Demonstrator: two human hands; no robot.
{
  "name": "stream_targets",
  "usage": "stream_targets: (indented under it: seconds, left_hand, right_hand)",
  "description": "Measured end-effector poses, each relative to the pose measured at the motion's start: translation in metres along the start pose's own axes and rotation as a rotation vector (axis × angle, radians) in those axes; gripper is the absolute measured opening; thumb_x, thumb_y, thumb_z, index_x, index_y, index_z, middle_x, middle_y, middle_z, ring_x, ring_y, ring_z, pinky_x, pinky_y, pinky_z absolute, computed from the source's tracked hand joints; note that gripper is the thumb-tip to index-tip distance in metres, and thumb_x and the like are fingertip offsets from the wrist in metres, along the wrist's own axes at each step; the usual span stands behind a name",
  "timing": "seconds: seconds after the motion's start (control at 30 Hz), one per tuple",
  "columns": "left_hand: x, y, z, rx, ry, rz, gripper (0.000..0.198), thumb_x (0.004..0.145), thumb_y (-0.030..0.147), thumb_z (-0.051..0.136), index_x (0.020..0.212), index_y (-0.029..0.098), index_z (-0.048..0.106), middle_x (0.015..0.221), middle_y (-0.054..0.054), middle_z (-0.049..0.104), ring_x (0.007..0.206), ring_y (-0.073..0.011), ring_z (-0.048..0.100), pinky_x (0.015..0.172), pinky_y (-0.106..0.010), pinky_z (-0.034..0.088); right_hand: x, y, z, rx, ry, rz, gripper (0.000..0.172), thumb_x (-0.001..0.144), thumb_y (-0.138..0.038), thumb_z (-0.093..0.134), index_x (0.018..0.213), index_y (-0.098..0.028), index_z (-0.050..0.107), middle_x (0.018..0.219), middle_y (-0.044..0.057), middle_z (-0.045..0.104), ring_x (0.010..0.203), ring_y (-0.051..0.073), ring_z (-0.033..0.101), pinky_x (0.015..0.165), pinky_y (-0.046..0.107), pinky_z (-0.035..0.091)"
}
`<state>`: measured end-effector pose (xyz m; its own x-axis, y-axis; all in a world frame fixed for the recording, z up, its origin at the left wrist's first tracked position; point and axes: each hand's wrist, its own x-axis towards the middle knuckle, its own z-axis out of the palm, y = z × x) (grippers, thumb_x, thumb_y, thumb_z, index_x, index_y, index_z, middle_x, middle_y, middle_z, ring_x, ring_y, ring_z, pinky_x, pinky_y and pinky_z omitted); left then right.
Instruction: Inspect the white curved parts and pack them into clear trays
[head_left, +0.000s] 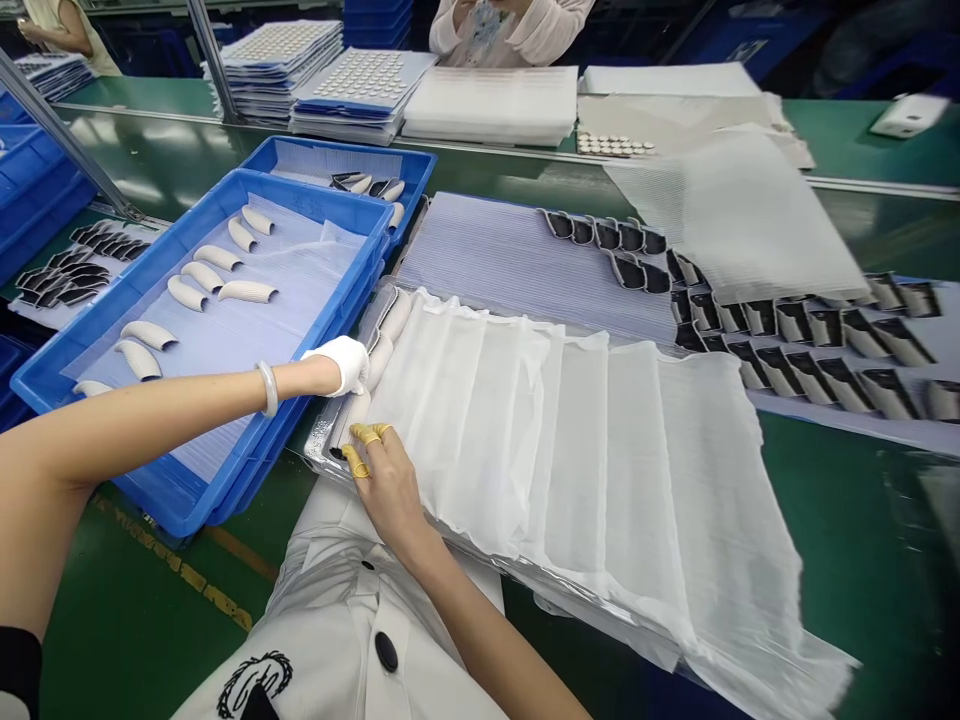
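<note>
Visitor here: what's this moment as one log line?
Left hand: gloved, on curved part | Right hand: yellow finger cots, on tray edge | Nearby: blue crate

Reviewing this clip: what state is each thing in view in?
Left hand: white-gloved, touching white curved parts.
Right hand: yellow finger cots, at the sheet's edge.
White mesh sheet: pleated, spread out.
Blue plastic tray: holding more such parts in rows.

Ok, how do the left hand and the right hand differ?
The left hand wears a white glove, while the right hand is bare apart from yellow finger cots. Only the left hand has a pale bangle at its wrist. The left hand reaches in from the side, the right hand from below. Both are at the near edge of the white sheet.
</note>
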<state>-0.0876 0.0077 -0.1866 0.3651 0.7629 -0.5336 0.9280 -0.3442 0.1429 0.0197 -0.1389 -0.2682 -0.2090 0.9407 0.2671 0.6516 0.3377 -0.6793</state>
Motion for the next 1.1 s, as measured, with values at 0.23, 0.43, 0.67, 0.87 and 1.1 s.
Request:
stream_targets:
  seconds: [0.23, 0.43, 0.67, 0.87, 1.1]
  left_hand:
    - [-0.008, 0.009, 0.003, 0.047, -0.019, -0.039, 0.027, 0.069, 0.010, 0.067, 0.095, 0.013, 0.075, 0.100, -0.017, 0.071, 0.090, -0.0281, 0.068, 0.079, -0.032, 0.050]
    - [-0.020, 0.009, -0.007, 0.029, 0.064, -0.005, 0.030, 0.076, 0.014, 0.060, 0.103, 0.013, 0.071, 0.103, -0.019, 0.070, 0.094, -0.0301, 0.067, 0.080, -0.036, 0.051]
    - [-0.053, -0.015, -0.031, -0.118, 0.386, 0.237, 0.025, 0.086, 0.028, 0.051, 0.094, 0.021, 0.073, 0.100, -0.005, 0.072, 0.096, -0.0208, 0.066, 0.088, -0.029, 0.048]
    - [-0.085, -0.102, -0.037, -0.318, 0.614, -0.135, 0.026, 0.084, 0.034, 0.056, 0.100, 0.020, 0.072, 0.103, -0.004, 0.073, 0.093, -0.0200, 0.066, 0.089, -0.030, 0.049]
    - [-0.127, -0.248, -0.032, -0.336, 0.449, -0.701, 0.032, 0.089, 0.031, 0.049, 0.111, 0.013, 0.064, 0.089, -0.009, 0.072, 0.077, -0.0196, 0.067, 0.074, -0.033, 0.052]
  right_hand:
    - [0.003, -0.010, 0.010, -0.287, -0.084, -0.100, 0.027, 0.092, -0.013, 0.046, 0.113, -0.005, 0.060, 0.091, 0.017, 0.059, 0.081, 0.028, 0.050, 0.068, 0.041, 0.045]
    - [0.007, -0.014, 0.008, -0.429, -0.140, -0.187, 0.023, 0.092, -0.008, 0.043, 0.101, -0.010, 0.065, 0.085, 0.014, 0.059, 0.076, 0.026, 0.047, 0.066, 0.038, 0.038]
    - [0.019, -0.001, -0.007, -0.441, -0.174, -0.370, 0.022, 0.089, -0.005, 0.045, 0.080, -0.014, 0.063, 0.081, 0.011, 0.060, 0.075, 0.024, 0.049, 0.065, 0.036, 0.036]
    - [0.043, 0.006, -0.034, -0.267, -0.166, -0.502, 0.020, 0.094, -0.013, 0.041, 0.096, -0.013, 0.061, 0.085, 0.010, 0.062, 0.075, 0.021, 0.053, 0.065, 0.034, 0.042]
    - [0.126, -0.019, -0.056, -0.059, -0.035, -0.613, 0.020, 0.095, -0.021, 0.046, 0.111, -0.015, 0.057, 0.092, 0.010, 0.064, 0.086, 0.022, 0.058, 0.076, 0.034, 0.048]
